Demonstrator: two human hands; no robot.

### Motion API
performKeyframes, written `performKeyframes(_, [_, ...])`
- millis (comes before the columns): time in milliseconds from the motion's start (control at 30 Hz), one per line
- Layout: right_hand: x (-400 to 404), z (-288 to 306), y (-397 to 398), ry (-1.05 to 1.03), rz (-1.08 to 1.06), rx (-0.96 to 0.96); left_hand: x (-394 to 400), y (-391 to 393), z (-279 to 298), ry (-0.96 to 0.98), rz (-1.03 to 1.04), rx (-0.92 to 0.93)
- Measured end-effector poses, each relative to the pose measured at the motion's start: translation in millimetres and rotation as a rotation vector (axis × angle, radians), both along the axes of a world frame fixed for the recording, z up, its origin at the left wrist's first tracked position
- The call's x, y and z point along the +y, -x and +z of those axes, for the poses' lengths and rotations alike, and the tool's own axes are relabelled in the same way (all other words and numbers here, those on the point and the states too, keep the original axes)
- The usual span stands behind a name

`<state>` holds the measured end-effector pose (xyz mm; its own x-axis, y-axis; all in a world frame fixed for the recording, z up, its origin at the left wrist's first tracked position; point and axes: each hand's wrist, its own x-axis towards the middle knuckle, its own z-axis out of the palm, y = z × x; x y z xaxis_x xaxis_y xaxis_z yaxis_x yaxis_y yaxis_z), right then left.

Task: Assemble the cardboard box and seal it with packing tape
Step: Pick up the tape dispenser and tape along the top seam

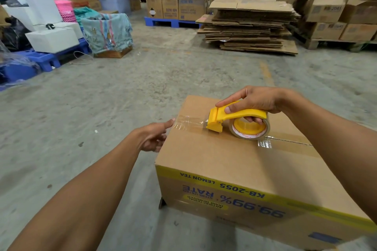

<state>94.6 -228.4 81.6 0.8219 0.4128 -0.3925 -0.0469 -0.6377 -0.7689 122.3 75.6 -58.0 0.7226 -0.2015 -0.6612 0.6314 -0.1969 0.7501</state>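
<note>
Warehouse floor (142,87), box (224,159), dispenser (234,117) in right-hand grip (257,99)

Bare forearms (no sleeves), unadorned fingers (231,109)

I note bare floor (142,79) left of and beyond the box (234,169); flattened cartons (251,26) and pallets (47,59) obstruct the floor's far edge.
</note>
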Motion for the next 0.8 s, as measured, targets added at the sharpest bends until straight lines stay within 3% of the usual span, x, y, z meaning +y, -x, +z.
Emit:
performKeyframes(100, [1.2,0.2,1.6,-0.005,-0.01,-0.009,11.5,8.5,-11.2,-0.293,-0.093,-0.043])
performKeyframes(233, [3.9,2.1,2.4,0.008,0.008,-0.003,0.7,6.7,5.9,-0.422,0.14,-0.501])
performKeyframes(267, [4.4,2.7,2.5,0.012,0.013,-0.001,-8.8,11.5,20.8,-0.443,0.11,-0.619])
performKeyframes(333, [4.6,3.2,1.7,0.02,0.016,0.004,-33.0,26.7,43.9,-0.519,-0.111,-0.898])
performKeyframes(400, [3.4,3.3,0.6,0.027,0.011,0.007,-56.9,42.2,50.3,-0.634,-0.421,-1.059])
performKeyframes(500, [2.4,4.4,0.9,0.023,0.021,0.023,-68.1,51.8,32.6,-0.861,-0.673,-1.089])
performKeyframes(800, [-9.4,0.4,-7.0,0.053,0.051,0.089,-70.0,45.9,24.6,-1.027,-0.665,-1.058])
